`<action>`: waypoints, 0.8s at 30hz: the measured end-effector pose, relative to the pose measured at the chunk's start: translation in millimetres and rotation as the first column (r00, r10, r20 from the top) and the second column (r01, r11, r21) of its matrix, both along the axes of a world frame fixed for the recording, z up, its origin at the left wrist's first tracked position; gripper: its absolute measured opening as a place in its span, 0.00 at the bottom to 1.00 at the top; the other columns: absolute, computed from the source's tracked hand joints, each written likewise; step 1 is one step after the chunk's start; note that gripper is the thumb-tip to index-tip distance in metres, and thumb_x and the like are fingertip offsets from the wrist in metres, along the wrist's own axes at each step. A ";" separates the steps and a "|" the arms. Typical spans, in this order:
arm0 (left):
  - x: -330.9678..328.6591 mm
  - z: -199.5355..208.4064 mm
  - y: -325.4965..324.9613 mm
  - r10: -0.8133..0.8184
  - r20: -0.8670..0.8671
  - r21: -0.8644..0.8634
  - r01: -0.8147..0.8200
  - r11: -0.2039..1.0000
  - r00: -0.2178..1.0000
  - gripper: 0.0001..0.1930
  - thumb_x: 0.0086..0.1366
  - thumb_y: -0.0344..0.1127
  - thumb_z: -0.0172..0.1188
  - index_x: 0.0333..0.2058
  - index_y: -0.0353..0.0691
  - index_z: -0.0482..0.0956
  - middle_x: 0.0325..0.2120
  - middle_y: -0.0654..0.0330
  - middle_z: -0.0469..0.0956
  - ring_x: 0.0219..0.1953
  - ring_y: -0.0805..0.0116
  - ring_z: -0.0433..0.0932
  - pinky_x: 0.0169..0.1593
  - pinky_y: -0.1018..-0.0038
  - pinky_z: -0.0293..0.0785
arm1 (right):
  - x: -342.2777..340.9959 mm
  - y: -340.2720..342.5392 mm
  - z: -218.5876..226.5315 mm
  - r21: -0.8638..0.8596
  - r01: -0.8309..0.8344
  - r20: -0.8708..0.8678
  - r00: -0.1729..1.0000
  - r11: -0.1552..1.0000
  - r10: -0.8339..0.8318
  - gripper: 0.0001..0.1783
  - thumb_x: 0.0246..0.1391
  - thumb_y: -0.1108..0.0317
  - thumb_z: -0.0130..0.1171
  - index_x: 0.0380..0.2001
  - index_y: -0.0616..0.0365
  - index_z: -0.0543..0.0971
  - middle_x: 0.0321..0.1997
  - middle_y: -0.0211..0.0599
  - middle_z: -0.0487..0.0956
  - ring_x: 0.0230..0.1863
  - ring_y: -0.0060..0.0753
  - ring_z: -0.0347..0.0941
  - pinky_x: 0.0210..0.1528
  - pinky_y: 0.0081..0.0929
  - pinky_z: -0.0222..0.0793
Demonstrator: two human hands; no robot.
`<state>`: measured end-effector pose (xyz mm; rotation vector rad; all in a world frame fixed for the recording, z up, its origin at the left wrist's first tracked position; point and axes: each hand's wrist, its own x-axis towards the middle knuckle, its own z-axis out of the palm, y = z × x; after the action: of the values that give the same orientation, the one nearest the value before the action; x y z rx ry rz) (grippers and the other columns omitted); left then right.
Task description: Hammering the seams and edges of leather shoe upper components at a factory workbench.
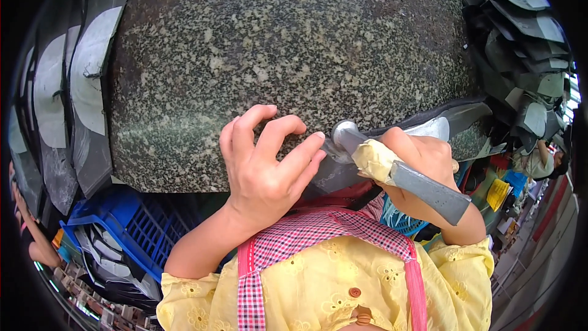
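My right hand (422,162) is wrapped round a hammer (430,193), with its round face pointing down and left and its flat end toward me. Pale yellow tape covers the middle of the hammer head, and most of the handle is hidden by my fingers. Beneath the hammer, a dark cut piece (468,116) with a light grey patch lies along the near edge of the speckled stone slab (288,61). My left hand (263,159) hovers over that edge, fingers spread and bent. Its lower fingertips are beside the piece's left end; whether they touch it I cannot tell.
Stacks of similar dark pieces with grey patches stand at the left (92,86) and right (520,43) of the slab. A blue plastic crate (144,227) with more pieces sits below left. Another person (536,162) is at far right; a person's arm (37,227) shows at far left.
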<state>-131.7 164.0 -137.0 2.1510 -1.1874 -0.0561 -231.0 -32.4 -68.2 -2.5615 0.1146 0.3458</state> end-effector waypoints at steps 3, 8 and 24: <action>-0.8 0.6 -2.0 0.005 -0.049 0.000 -0.005 1.000 0.999 0.12 0.45 0.35 0.70 0.32 0.52 0.85 0.37 0.68 0.75 0.50 0.56 0.67 0.52 0.59 0.58 | -0.8 -0.9 0.1 0.006 0.003 0.097 0.995 1.000 -0.004 0.14 0.40 0.68 0.64 0.28 0.55 0.69 0.17 0.37 0.71 0.19 0.43 0.74 0.19 0.34 0.67; 0.2 2.6 -1.2 -0.021 -0.041 0.018 0.022 1.000 0.999 0.12 0.44 0.33 0.70 0.31 0.52 0.84 0.36 0.69 0.75 0.50 0.55 0.67 0.52 0.59 0.57 | 4.7 -8.0 13.0 -0.001 0.241 0.241 0.942 0.971 -0.234 0.13 0.45 0.67 0.70 0.32 0.56 0.76 0.23 0.40 0.78 0.23 0.43 0.77 0.25 0.29 0.69; -6.4 -0.5 0.9 -0.046 0.082 0.002 0.046 0.999 0.996 0.12 0.43 0.34 0.69 0.31 0.49 0.83 0.35 0.67 0.74 0.50 0.54 0.69 0.51 0.55 0.60 | 11.3 -3.0 6.2 -0.009 -0.002 0.364 0.931 1.000 0.005 0.16 0.45 0.62 0.63 0.30 0.57 0.69 0.19 0.38 0.74 0.18 0.37 0.76 0.17 0.32 0.68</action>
<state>-138.1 164.8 -137.5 2.1440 -1.2837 0.0126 -219.8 -35.3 -61.9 -2.5856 -0.0270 -0.1342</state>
